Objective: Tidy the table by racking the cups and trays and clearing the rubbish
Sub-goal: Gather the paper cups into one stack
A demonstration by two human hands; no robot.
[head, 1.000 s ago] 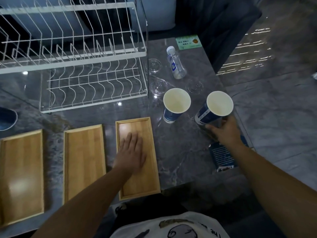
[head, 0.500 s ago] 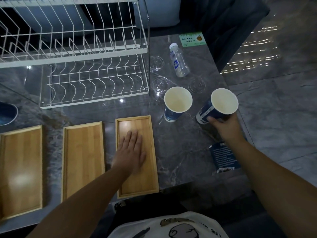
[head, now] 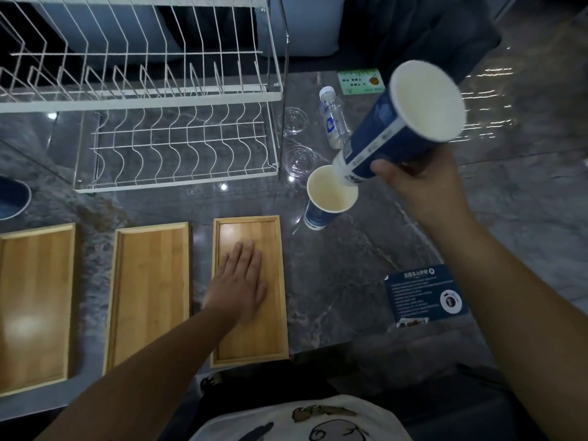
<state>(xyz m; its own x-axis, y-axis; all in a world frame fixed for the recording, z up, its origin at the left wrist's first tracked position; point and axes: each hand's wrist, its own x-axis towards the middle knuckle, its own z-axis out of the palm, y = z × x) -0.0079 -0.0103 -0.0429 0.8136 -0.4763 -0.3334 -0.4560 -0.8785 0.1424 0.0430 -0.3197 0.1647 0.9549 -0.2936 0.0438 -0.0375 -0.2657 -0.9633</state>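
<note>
My right hand (head: pixel 420 183) grips a blue paper cup (head: pixel 401 128) in the air, tilted with its white mouth toward me and its base just above a second blue paper cup (head: pixel 329 197). That second cup stands upright on the marble table. My left hand (head: pixel 241 281) lies flat, fingers straight, on the rightmost of three bamboo trays (head: pixel 273 313). The other two trays (head: pixel 149 291) (head: pixel 35 307) lie to its left. A white wire dish rack (head: pixel 178 122) stands behind them with nothing in it.
Right of the rack lie a small plastic bottle (head: pixel 334 117) on its side and two clear glass lids (head: pixel 296 120) (head: pixel 299 160). A green card (head: pixel 361 81) sits at the far edge, a blue leaflet (head: pixel 424 296) near the front right edge. A blue bowl (head: pixel 12 197) shows at left.
My right hand has lifted its cup off the table and swung it left and up, over the standing cup. My left hand stays on the tray.
</note>
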